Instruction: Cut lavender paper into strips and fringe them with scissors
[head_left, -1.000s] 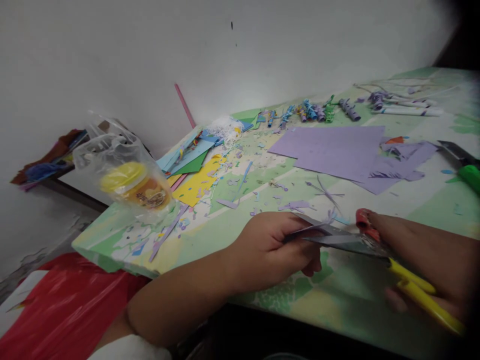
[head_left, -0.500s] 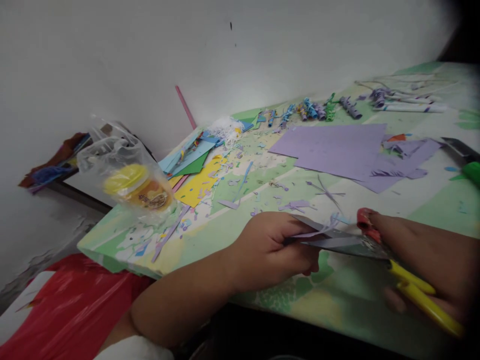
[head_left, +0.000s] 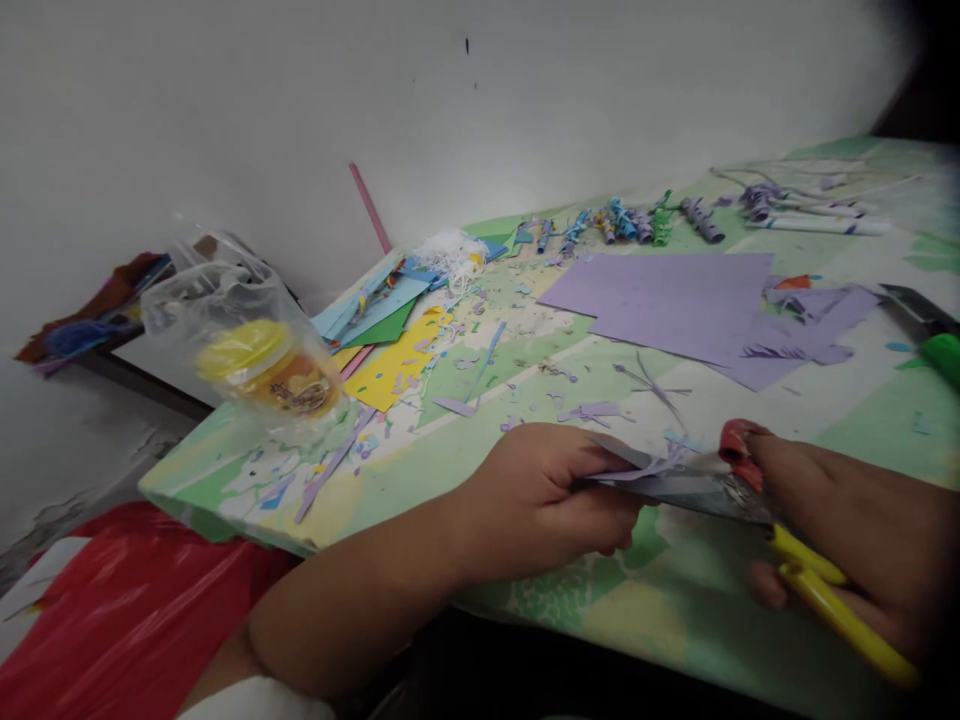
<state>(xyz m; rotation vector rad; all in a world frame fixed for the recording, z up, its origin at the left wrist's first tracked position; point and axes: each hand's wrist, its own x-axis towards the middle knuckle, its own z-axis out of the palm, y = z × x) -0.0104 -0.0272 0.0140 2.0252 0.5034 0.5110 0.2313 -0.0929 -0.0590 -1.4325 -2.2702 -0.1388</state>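
Over the table's front edge, my left hand (head_left: 555, 500) pinches a strip of purple paper (head_left: 637, 468) between thumb and fingers. The strip has thin cut ends that curl up at its right side. Scissors (head_left: 709, 490) with dark metal blades and red and yellow handles are in my right hand (head_left: 847, 530). Their blades lie along the strip and reach toward my left fingertips; parts of the tips are hidden by that hand. Behind the hands, larger purple paper sheets (head_left: 675, 300) lie flat on the table.
Paper scraps are strewn over the patterned table (head_left: 420, 465). Fringed paper rolls (head_left: 622, 218) line the wall side. To the left stand a bagged, yellow-lidded cup (head_left: 277, 375) and coloured sheets (head_left: 397, 365). A green-handled cutter (head_left: 941, 350) lies far right.
The scissor blades have drawn closer together around the purple strip. My right hand has shifted slightly left at the handles. My left hand keeps its grip, and the view has tilted a little.
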